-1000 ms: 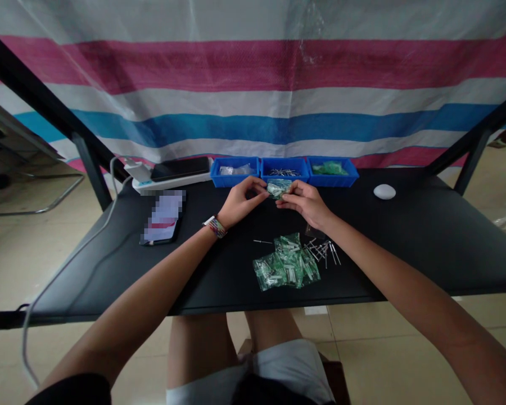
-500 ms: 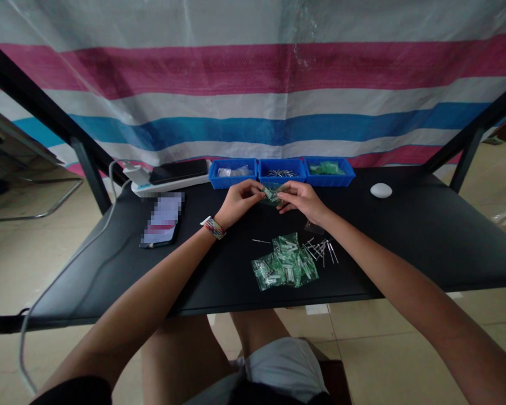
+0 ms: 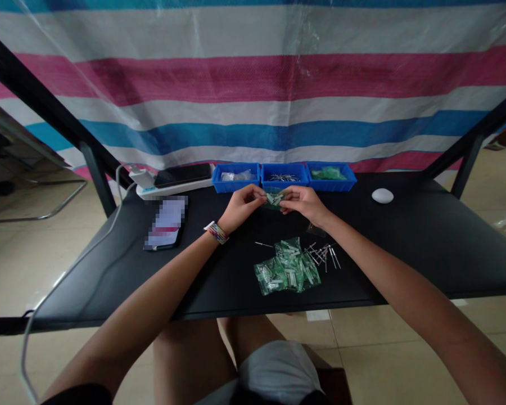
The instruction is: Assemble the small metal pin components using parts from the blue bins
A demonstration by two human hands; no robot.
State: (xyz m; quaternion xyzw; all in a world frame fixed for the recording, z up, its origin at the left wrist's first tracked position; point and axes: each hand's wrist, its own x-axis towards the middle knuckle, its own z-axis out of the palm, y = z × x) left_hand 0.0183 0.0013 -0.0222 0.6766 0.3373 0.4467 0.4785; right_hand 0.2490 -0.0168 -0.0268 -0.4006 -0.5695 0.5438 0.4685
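Between my hands is a small green-tinted plastic bag (image 3: 274, 198) with white and metallic pieces inside. My left hand (image 3: 243, 207) pinches its left side, and my right hand (image 3: 302, 203) pinches its right side. Nearer the front edge lies a pile of similar filled green bags (image 3: 287, 269). Loose metal rivets (image 3: 324, 256) are scattered right of that pile, and a single rivet (image 3: 263, 244) lies to its upper left. Partly under my right wrist is a small clear bag (image 3: 316, 229), its contents unclear.
Behind my hands stand three blue bins: one with clear bags (image 3: 236, 187), one with rivets (image 3: 284, 185), one with green bags (image 3: 330, 184). A phone (image 3: 167, 222), a power strip (image 3: 177, 189) with a dark phone (image 3: 183, 175), and a white mouse (image 3: 382, 196) rest on the black table (image 3: 430, 242).
The view has tilted slightly, so everything sits a little lower. Both hands keep hold of the bag, which now lies flatter between them, with the right fingers shifted slightly.
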